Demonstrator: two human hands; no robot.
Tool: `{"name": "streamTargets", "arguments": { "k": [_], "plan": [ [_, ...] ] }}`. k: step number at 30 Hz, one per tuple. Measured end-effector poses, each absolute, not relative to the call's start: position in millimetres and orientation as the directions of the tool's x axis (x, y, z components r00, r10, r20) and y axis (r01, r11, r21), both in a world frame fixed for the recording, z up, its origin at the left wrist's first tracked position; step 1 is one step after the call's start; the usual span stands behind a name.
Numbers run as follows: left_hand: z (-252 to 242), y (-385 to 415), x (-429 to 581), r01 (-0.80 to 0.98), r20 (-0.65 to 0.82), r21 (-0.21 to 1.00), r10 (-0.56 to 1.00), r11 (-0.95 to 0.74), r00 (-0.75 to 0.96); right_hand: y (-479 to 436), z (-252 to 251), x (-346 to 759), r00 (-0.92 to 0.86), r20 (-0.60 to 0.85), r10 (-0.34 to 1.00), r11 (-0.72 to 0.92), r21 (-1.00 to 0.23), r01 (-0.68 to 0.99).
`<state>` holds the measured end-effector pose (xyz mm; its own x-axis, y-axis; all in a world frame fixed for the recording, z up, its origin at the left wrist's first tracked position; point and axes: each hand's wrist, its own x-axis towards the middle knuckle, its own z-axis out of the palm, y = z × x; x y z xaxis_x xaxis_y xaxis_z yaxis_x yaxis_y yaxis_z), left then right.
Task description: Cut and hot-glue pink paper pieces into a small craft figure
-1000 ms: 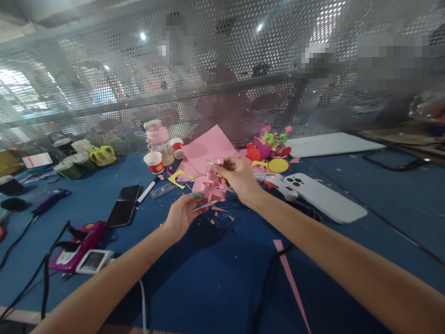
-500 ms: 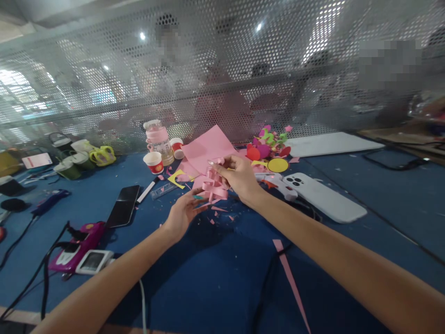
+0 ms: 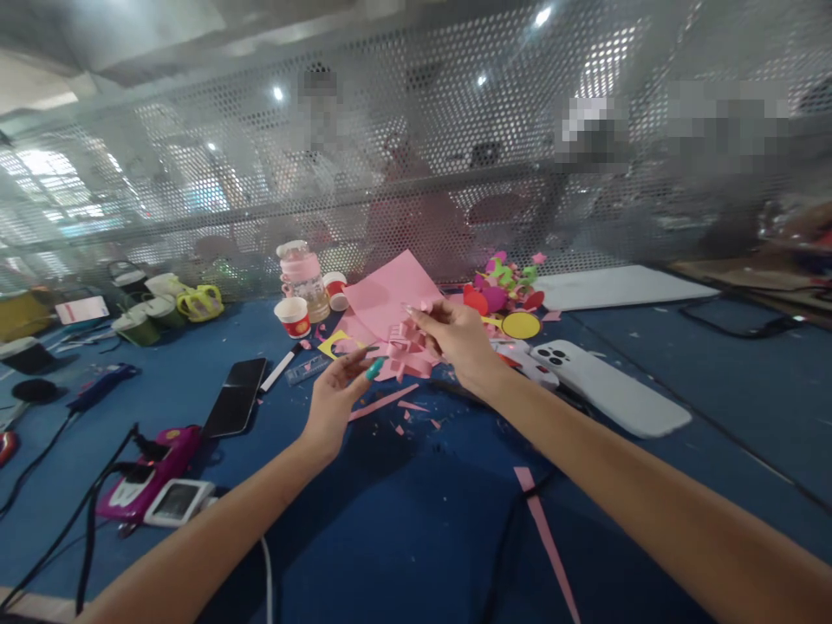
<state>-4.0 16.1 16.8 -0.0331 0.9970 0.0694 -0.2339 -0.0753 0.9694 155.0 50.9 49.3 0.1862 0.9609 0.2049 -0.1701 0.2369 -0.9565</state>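
In the head view my right hand (image 3: 458,340) pinches a curled pink paper bow (image 3: 411,354) by its upper right side. Its loops and strips hang below the fingertips. To the left of the bow is my left hand (image 3: 338,390), its fingers stretched out and the thumb, with a teal nail, a little apart from them. Nothing shows between them. Behind the bow lie pink paper sheets (image 3: 393,290). Small pink scraps (image 3: 408,416) and a thin pink strip (image 3: 383,403) are on the blue table below.
A bottle (image 3: 302,277) and paper cups (image 3: 292,317) stand behind, before a perforated metal screen (image 3: 260,199). Coloured paper cutouts (image 3: 500,290) and a white phone-shaped object (image 3: 611,386) are to the right. A black phone (image 3: 235,397) and a purple power strip (image 3: 152,477) lie left.
My left hand has drawn back from the bow, and its fingers have come away from it. My right hand keeps hold of the bow. The view has tilted slightly upward.
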Motion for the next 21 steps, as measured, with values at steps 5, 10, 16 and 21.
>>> {"name": "streamTargets", "arguments": {
  "k": [5,10,16,21],
  "plan": [
    [16,17,-5,-0.143,0.019,0.989,0.996,-0.032,-0.090,51,63,169,0.215,0.200,0.956,0.239,-0.955,-0.174],
    [17,14,-3,-0.179,-0.029,0.983,1.000,0.028,0.001,50,67,170,0.196,0.187,0.963,0.222,-0.959,-0.175],
    [19,10,-4,-0.045,-0.067,0.997,0.997,0.066,-0.032,46,70,165,0.177,0.170,0.969,0.202,-0.962,-0.182],
    [21,7,-2,0.014,-0.036,0.999,0.999,0.036,0.010,45,71,166,0.178,0.156,0.972,0.187,-0.967,-0.172]
  ]
}}
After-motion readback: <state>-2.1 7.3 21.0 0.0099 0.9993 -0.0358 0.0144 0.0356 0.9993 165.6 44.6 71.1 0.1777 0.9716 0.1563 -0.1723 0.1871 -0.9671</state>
